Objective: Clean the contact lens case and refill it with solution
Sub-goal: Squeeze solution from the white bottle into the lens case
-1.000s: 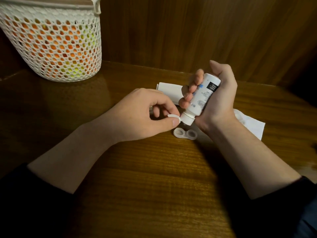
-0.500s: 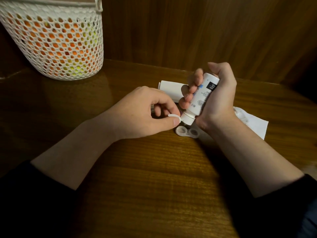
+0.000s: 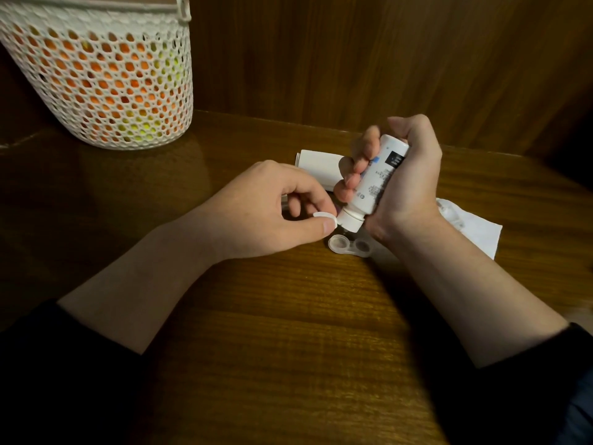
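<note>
My right hand (image 3: pixel 406 184) grips a white solution bottle (image 3: pixel 377 184), tipped nozzle-down just above the open contact lens case (image 3: pixel 349 246). The clear case lies on the wooden table with both wells uncovered. My left hand (image 3: pixel 266 213) pinches the bottle's flip cap (image 3: pixel 324 216) between thumb and forefinger, right beside the nozzle. Whether liquid is coming out cannot be seen.
A white mesh basket (image 3: pixel 102 75) with orange and yellow contents stands at the back left. A white box (image 3: pixel 317 163) lies behind my hands. A white tissue (image 3: pixel 471 226) sits to the right, partly under my right wrist. A wooden wall runs along the back.
The bottle has dipped slightly lower toward the case. Both hands keep their holds and have barely shifted.
</note>
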Tool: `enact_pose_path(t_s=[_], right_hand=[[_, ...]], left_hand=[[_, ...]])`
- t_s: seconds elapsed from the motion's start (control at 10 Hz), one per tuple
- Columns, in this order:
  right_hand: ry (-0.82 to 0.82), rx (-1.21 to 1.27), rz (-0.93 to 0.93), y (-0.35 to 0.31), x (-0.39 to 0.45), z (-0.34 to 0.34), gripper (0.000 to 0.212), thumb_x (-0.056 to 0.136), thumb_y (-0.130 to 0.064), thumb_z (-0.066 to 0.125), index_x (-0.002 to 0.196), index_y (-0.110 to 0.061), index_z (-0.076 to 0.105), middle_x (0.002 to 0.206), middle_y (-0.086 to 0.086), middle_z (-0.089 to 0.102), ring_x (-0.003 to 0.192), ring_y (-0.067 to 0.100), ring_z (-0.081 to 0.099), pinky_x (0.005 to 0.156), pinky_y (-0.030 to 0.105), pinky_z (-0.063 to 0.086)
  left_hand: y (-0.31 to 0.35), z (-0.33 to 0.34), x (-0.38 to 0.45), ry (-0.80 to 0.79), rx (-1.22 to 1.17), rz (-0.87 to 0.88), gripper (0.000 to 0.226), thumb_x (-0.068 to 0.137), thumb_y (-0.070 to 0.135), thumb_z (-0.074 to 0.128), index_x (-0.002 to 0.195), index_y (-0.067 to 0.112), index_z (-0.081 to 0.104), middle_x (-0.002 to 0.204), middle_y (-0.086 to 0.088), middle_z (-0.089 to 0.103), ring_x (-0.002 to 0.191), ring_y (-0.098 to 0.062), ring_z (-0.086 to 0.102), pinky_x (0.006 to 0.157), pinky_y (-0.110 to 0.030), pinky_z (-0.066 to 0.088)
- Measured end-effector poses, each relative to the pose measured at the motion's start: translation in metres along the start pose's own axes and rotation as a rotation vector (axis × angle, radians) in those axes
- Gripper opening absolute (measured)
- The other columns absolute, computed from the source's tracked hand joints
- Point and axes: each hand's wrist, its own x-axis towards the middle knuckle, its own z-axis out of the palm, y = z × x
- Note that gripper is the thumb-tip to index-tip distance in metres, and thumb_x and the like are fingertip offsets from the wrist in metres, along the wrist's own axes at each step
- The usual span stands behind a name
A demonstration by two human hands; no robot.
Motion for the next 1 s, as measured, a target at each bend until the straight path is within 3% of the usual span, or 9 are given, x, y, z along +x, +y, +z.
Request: enact_pose_path(t_s=[0.5,0.8,1.0], right_hand=[[-0.015,-0.009,-0.014,-0.0009,0.0002,-0.0007,0.042,0.092,-0.038,0.045,0.056,-0.016,0.051,0.052,0.0,0.049,0.044,0.016,0.044,0.048,0.023,0.038],[-0.009,-0.012,-0.017,-0.0008,0.0007,-0.0008,0.042,0.092,-0.037,0.045,0.056,-0.016,0.051,0.052,0.0,0.049,0.044,0.016,0.043,0.048,0.023,0.037],[0.004,-0.008,-0.015,-0.0013,-0.0001,-0.0008,0.043,0.094,-0.036,0.043,0.056,-0.016,0.05,0.052,-0.001,0.048,0.044,0.016,0.043,0.048,0.023,0.037]], left_hand=[[0.0025,-0.0009,-0.0016,0.012,0.029,0.026,0.009,0.091,0.027,0.083,0.1,0.029,0.083,0.084,0.021,0.068,0.068,0.008,0.059,0.054,-0.007,0.042],[0.0033,-0.0016,-0.0014,0.012,0.031,0.031,0.008,0.091,0.025,0.083,0.1,0.027,0.083,0.085,0.012,0.07,0.068,0.006,0.059,0.054,-0.006,0.041],[0.0018,-0.0009,-0.0009,0.012,0.026,0.024,0.009,0.091,0.026,0.082,0.1,0.029,0.083,0.086,0.019,0.07,0.072,0.005,0.06,0.055,-0.007,0.042]])
